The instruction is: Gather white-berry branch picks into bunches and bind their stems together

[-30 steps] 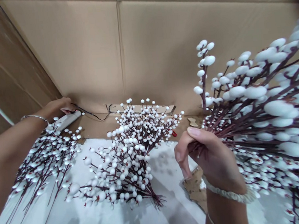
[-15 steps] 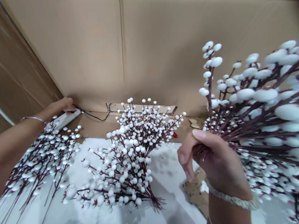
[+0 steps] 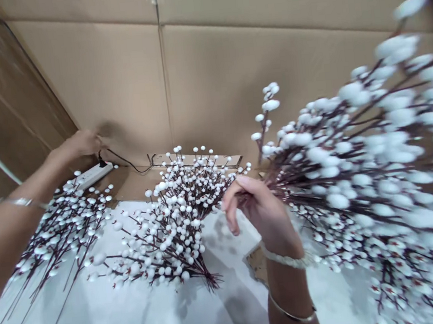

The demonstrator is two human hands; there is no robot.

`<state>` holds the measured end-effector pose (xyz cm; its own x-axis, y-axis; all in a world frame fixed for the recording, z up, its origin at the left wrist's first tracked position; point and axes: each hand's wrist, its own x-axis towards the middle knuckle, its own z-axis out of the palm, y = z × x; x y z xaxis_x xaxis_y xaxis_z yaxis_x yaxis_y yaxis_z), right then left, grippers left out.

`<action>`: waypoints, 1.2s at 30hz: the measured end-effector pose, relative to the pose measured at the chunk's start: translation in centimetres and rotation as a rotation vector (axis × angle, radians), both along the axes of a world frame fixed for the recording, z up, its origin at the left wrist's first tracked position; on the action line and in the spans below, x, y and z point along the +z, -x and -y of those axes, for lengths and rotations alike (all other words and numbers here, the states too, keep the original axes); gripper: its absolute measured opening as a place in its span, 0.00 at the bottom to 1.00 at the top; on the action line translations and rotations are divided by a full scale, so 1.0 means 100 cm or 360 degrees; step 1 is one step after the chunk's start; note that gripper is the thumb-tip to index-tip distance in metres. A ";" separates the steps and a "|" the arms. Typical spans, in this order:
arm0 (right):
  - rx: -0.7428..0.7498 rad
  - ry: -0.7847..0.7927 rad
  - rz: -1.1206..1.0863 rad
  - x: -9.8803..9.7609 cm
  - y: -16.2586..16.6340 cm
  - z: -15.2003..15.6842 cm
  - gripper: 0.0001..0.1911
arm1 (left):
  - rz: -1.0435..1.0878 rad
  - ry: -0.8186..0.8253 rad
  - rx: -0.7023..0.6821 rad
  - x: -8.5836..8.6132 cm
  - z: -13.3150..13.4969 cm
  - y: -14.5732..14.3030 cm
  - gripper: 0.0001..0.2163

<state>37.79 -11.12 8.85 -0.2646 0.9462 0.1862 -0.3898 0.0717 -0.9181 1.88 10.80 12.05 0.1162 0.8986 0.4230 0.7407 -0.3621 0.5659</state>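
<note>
My right hand (image 3: 261, 203) is closed around the stems of a big bunch of artificial white berry branches (image 3: 339, 154), whose berry heads fan out to the right. At the back left, my left hand (image 3: 85, 143) is just above a white power strip (image 3: 94, 176) with a black plug and cable (image 3: 123, 158). Its fingers are smeared, so what they hold, if anything, is unclear. Between the hands, tied-looking bunches of white berry stems (image 3: 170, 234) lie on a white surface (image 3: 112, 317). More berry stems (image 3: 68, 219) lie loose under my left forearm.
A tall cardboard wall (image 3: 231, 78) stands behind the work surface, with a brown panel (image 3: 8, 91) at the left. A flat cardboard piece (image 3: 257, 266) lies beside my right wrist. More white berry branches (image 3: 398, 272) spread at the lower right.
My left hand has lifted off the power strip, leaving the plug in sight. My right hand has moved left in view with its bunch, and the camera view has tilted slightly.
</note>
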 end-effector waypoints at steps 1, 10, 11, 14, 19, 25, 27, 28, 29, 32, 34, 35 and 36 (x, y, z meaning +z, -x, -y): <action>-0.0014 0.0010 0.0008 -0.002 0.003 -0.003 0.26 | -0.0057 0.0037 -0.0016 0.009 0.017 -0.010 0.13; 0.0002 -0.0022 0.0109 -0.009 0.024 -0.013 0.29 | 0.0093 -0.0713 -0.0338 0.013 0.239 -0.130 0.06; 0.0011 -0.0036 0.0124 -0.008 0.025 -0.011 0.30 | 0.0104 -0.0716 -0.0400 0.009 0.249 -0.139 0.06; 0.0067 -0.0086 0.0144 -0.003 0.025 -0.005 0.30 | 0.0103 -0.0708 -0.0468 0.002 0.256 -0.160 0.06; 0.0117 -0.0121 0.0186 0.006 0.024 0.005 0.29 | 0.0098 -0.0770 -0.0522 0.003 0.259 -0.174 0.09; 0.0553 -0.0142 0.0220 0.009 0.017 0.011 0.34 | 0.0242 -0.0630 -0.0631 0.006 0.262 -0.169 0.08; 0.0722 -0.0113 0.0250 0.008 0.015 0.011 0.37 | 0.0314 -0.0506 -0.0658 0.005 0.259 -0.166 0.07; 0.0792 -0.0103 0.0260 0.007 0.014 0.011 0.38 | 0.0347 -0.0443 -0.0687 0.004 0.258 -0.166 0.07; 0.0866 -0.0105 0.0260 0.006 0.014 0.011 0.39 | 0.0381 -0.0395 -0.0714 0.004 0.256 -0.165 0.07; 0.1041 -0.0156 0.0202 0.002 0.016 0.008 0.40 | 0.0469 -0.0319 -0.0760 0.002 0.253 -0.166 0.06; 0.1088 -0.0164 0.0181 0.000 0.018 0.007 0.41 | 0.0521 -0.0288 -0.0769 0.002 0.251 -0.166 0.05; 0.1089 -0.0153 0.0187 0.000 0.018 0.007 0.41 | 0.0541 -0.0264 -0.0775 0.002 0.249 -0.166 0.04; 0.1078 -0.0132 0.0203 0.000 0.019 0.006 0.41 | 0.0558 -0.0233 -0.0779 0.002 0.248 -0.166 0.03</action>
